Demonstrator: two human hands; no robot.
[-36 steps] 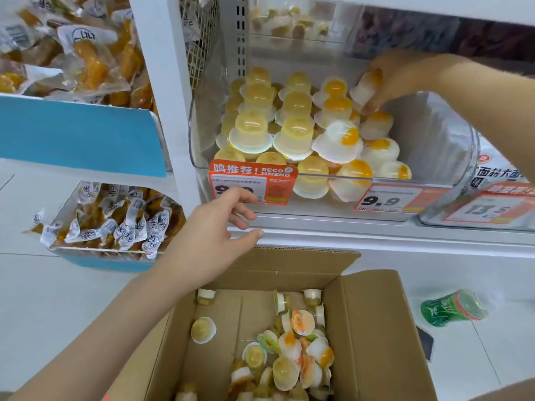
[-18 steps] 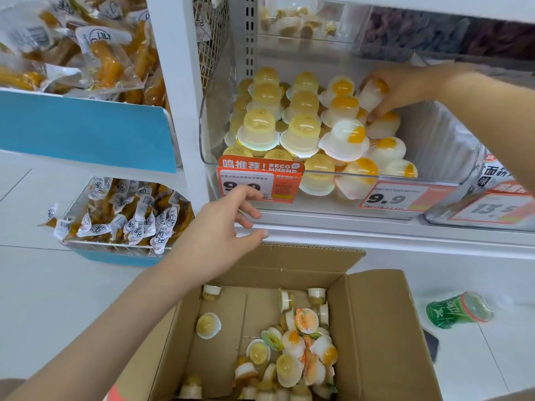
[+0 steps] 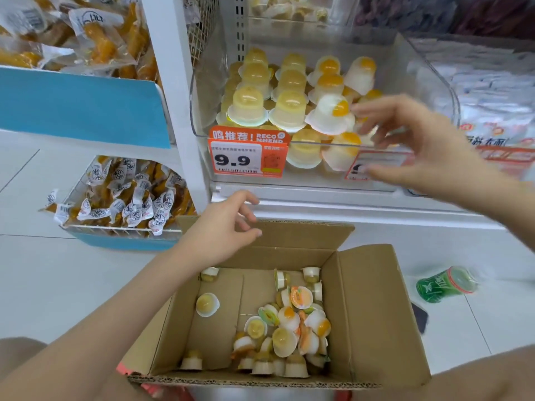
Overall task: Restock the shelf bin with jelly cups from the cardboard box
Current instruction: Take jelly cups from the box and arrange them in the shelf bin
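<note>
My right hand (image 3: 428, 146), fingers spread, empty, blurred before shelf bin (image 3: 428, 70) front edge; my left hand (image 3: 223, 227) loosely curled, empty, above cardboard box (image 3: 373, 314) back-left corner; jelly cups (image 3: 289, 322) inside box.

The cardboard box (image 3: 373, 319) sits at lower centre of the frame, with loose jelly cups (image 3: 292, 328) lying inside toward its right side. Directly above it, the shelf bin (image 3: 428, 70) holds rows of stacked cups, a price tag (image 3: 246, 157) on its front. Snack packets (image 3: 124, 204) lie at left; a bottle (image 3: 445, 283) lies right of the box.
</note>
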